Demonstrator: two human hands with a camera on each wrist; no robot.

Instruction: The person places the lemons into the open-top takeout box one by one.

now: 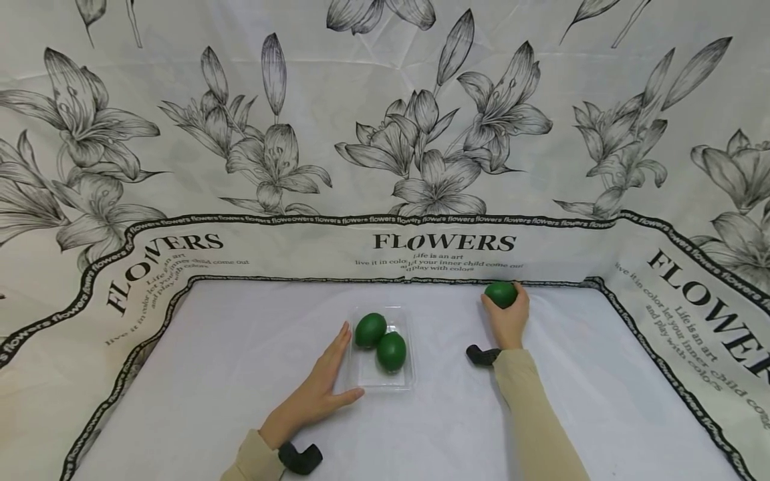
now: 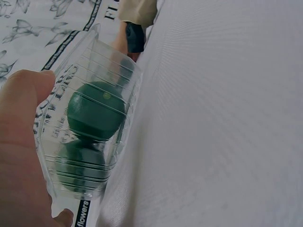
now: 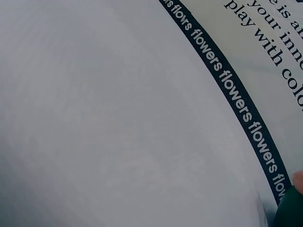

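Observation:
A clear plastic box [image 1: 368, 379] stands on the white cloth with two smooth, dark green oval fruits, like limes, inside: one farther left [image 1: 369, 330], one nearer right [image 1: 392, 352]. My left hand [image 1: 315, 391] lies along the box's left side, fingers straight and thumb spread by its near-left corner. In the left wrist view the box wall [image 2: 102, 59] is beside the thumb [image 2: 33, 90]. Off to the right at the cloth's far edge, my right hand [image 1: 510, 321] grips a third green fruit [image 1: 500, 294] between thumb and fingers. The right wrist view catches only that fruit's edge [image 3: 289, 210].
White cloth [image 1: 445, 421] covers the table. Along its back and sides runs a black-and-white border [image 1: 301, 281], with a flower-printed hanging [image 1: 337, 194] rising behind. A black wrist-worn device sits by each wrist, left [image 1: 301, 459] and right [image 1: 481, 355].

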